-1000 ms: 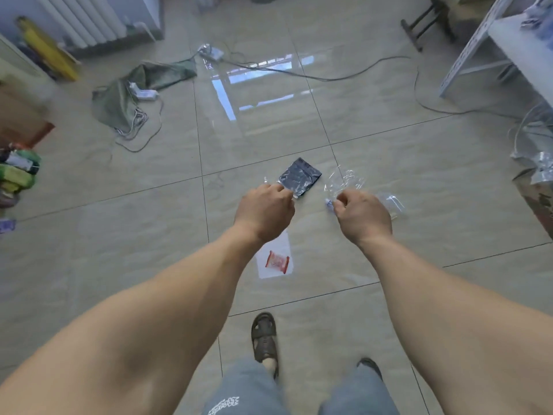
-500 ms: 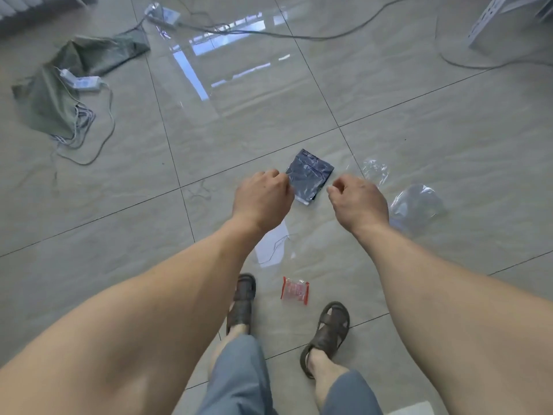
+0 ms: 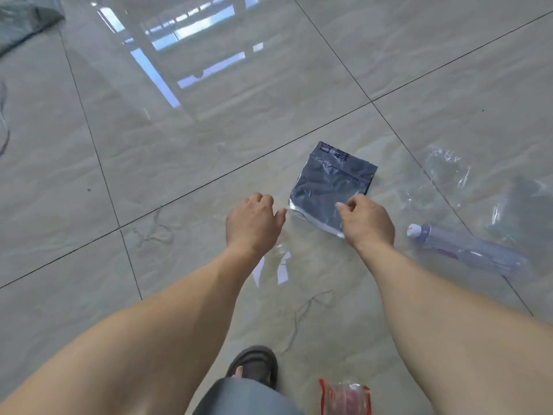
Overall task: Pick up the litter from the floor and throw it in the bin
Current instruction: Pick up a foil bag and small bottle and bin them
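Note:
A dark blue foil pouch (image 3: 327, 185) lies flat on the tiled floor. My left hand (image 3: 254, 224) hovers at its near left corner with the fingers curled, and a clear plastic film (image 3: 279, 266) hangs under that hand. My right hand (image 3: 369, 224) covers the pouch's near right corner, thumb and fingertips on its edge; whether it grips the pouch is hidden. A clear plastic bottle (image 3: 466, 250) with a white cap lies to the right. Crumpled clear bags (image 3: 449, 172) lie beyond it. A red wrapper (image 3: 344, 396) lies near my foot. No bin is in view.
My sandalled foot (image 3: 254, 366) stands just behind the hands. A green cloth (image 3: 24, 16) lies at the far left top corner, and a thin cable (image 3: 4, 130) runs along the left edge. The glossy floor reflects a window.
My right hand has let go of the clear plastic, which now lies on the floor. Both hands have dropped to the pouch's near edge. The view has tipped down and closer, bringing the bottle in.

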